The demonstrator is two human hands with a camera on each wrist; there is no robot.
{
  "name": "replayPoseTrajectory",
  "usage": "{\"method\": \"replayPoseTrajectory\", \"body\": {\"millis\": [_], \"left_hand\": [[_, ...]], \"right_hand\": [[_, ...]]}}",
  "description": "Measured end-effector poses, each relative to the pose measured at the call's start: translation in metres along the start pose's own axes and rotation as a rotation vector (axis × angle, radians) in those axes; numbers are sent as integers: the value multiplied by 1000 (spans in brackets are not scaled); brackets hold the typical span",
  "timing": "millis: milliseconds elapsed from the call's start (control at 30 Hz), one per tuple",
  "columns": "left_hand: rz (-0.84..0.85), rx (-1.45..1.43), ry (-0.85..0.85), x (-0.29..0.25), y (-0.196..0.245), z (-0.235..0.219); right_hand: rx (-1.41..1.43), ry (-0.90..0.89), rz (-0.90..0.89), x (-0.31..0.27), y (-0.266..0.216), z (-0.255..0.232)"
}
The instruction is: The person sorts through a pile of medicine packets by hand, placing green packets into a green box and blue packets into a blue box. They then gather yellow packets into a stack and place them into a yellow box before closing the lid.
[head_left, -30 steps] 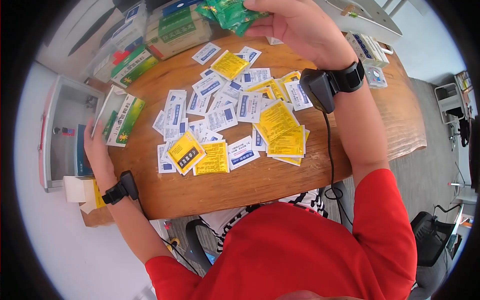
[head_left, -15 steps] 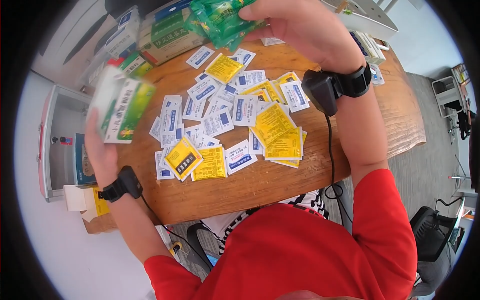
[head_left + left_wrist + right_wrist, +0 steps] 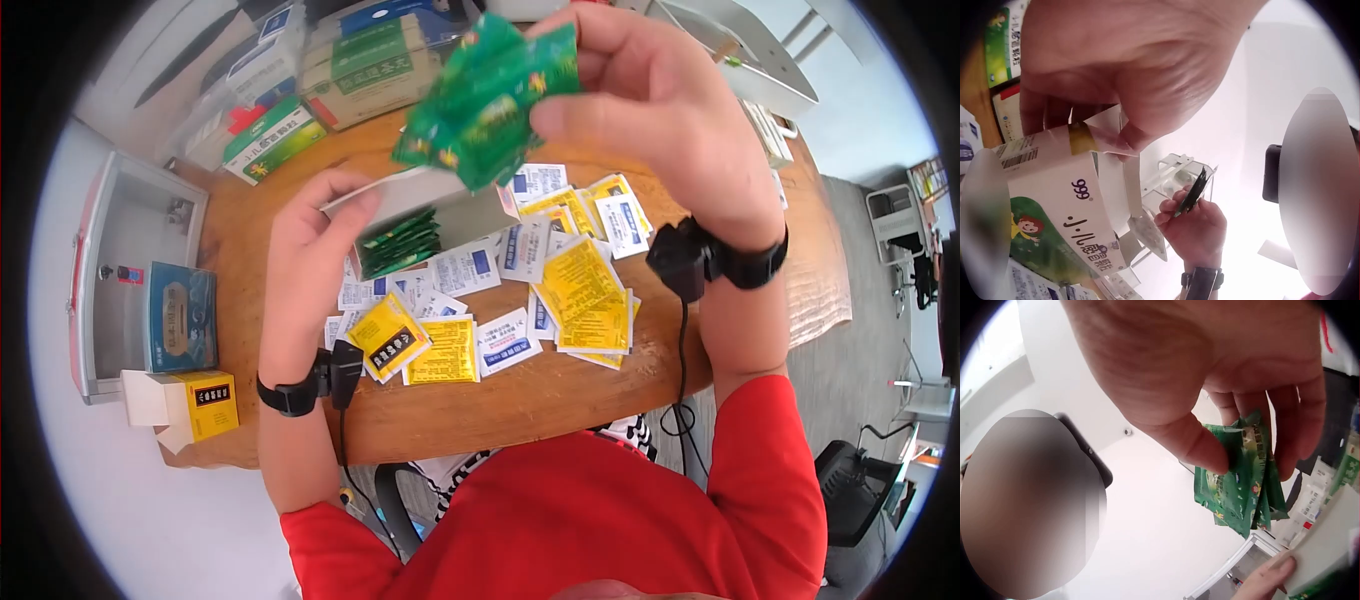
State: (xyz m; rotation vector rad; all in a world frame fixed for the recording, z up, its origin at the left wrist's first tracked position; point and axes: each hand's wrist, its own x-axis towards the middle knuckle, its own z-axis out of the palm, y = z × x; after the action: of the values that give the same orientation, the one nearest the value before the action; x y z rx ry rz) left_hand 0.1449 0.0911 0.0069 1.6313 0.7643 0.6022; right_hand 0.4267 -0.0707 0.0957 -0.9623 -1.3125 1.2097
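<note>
In the head view my left hand grips the end of an open white and green box, thumb on its rim. Several green packets stand inside it. The box's printed side, with a cartoon child, faces the left wrist view. Above the box my right hand pinches a small stack of green packets between thumb and fingers; the right wrist view shows these packets hanging from the fingertips. Below lie yellow packets and white packets, some hidden by the box.
Medicine boxes stand along the table's back, with another green and white box at the back left. A clear-fronted cabinet, a blue box and an open yellow box are at the left. A white tray is at the back right.
My left hand has lifted the box from the table's left side and brought it right, over the loose packets, opening upward. The right hand has come nearer with its green packets, now above the box.
</note>
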Motion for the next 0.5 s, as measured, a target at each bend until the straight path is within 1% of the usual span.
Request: {"method": "replayPoseTrajectory", "body": {"millis": [33,67,100,133,167,233,300,333,367,433,500], "left_hand": [[-2,-6,10,-1,-4,4],[73,-21,35,-2,-8,9],[147,-37,60,-3,-11,13],[125,-7,37,-2,-11,12],[122,-17,49,-3,-8,12],[53,-3,11,-5,-1,12],[50,4,-2,-6,-2,11],[50,20,-23,-6,-4,10],[50,14,-16,-5,-6,10],[84,5,-17,-3,-13,10],[71,19,-14,-3,-12,8]], "right_hand": [[-267,127,-76,0,4,15],[-271,144,-12,1,3,26],[-357,135,-59,2,13,31],[-564,131,-153,3,20,36],[-771,124,-251,5,26,41],[-742,113,-244,8,37,47],[-898,106,-198,10,43,49],[-950,109,-239,12,46,48],[-953,100,-238,12,47,48],[-1168,151,-326,11,47,50],[-1218,110,-327,12,49,49]]}}
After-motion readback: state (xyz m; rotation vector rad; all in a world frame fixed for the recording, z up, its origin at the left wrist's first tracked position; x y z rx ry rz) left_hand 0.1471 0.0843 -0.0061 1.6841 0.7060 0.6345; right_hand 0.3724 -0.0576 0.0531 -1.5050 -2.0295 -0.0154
